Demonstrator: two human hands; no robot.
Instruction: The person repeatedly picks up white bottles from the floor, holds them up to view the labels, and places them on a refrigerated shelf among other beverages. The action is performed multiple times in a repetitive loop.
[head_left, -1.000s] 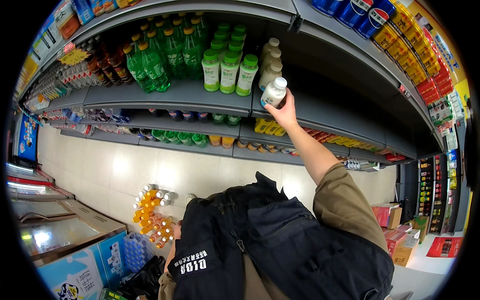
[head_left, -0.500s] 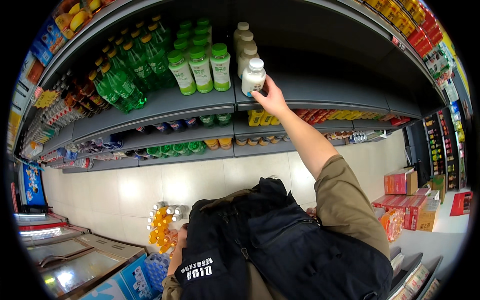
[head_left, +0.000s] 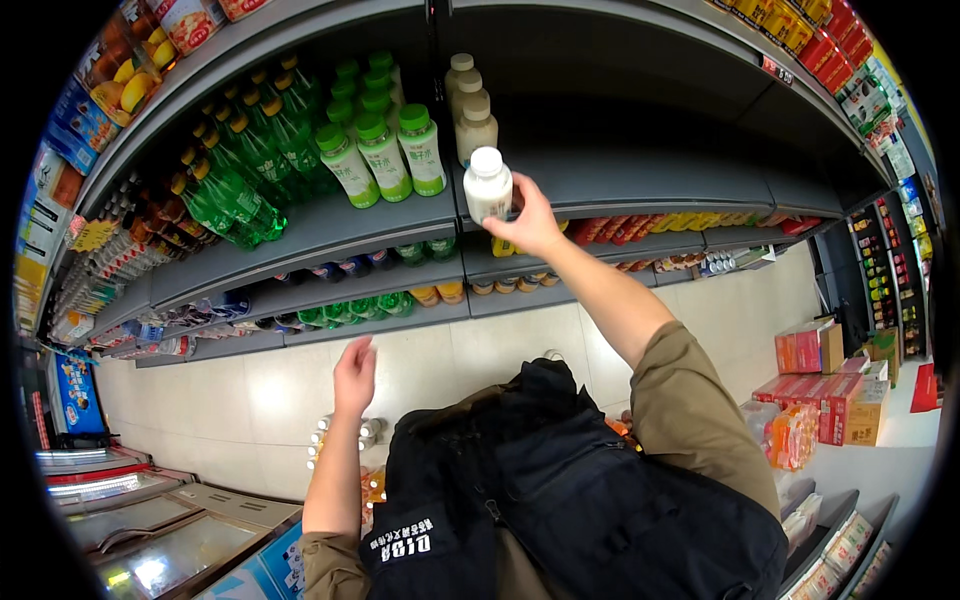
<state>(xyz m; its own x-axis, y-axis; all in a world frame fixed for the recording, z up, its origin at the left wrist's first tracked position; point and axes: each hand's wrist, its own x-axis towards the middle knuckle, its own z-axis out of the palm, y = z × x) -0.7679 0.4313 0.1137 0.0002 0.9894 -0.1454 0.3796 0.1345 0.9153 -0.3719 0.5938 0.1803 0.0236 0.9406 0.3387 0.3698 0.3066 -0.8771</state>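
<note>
My right hand (head_left: 530, 218) is closed round the side of a white bottle (head_left: 487, 188) with a white cap, at the shelf's front edge. Whether its base touches the shelf I cannot tell. Behind it stands a short row of similar pale bottles (head_left: 477, 128). To their left are several white-and-green bottles (head_left: 382, 160) with green caps. Lower down, my left hand (head_left: 354, 378) is raised in front of the shelves, apart from any goods. Its fingers are loosely bent and nothing shows in them.
Green soda bottles (head_left: 230, 190) fill the shelf further left. Lower shelves (head_left: 390, 275) carry more drinks. Bottles with white caps (head_left: 370, 430) stand on the floor near my left forearm. Glass-topped freezers (head_left: 150, 540) are at lower left; red cartons (head_left: 820, 395) are stacked at right.
My left hand has risen from beside my body toward the shelves. The white bottle in my right hand has come nearer, away from the row behind it. The view has shifted slightly.
</note>
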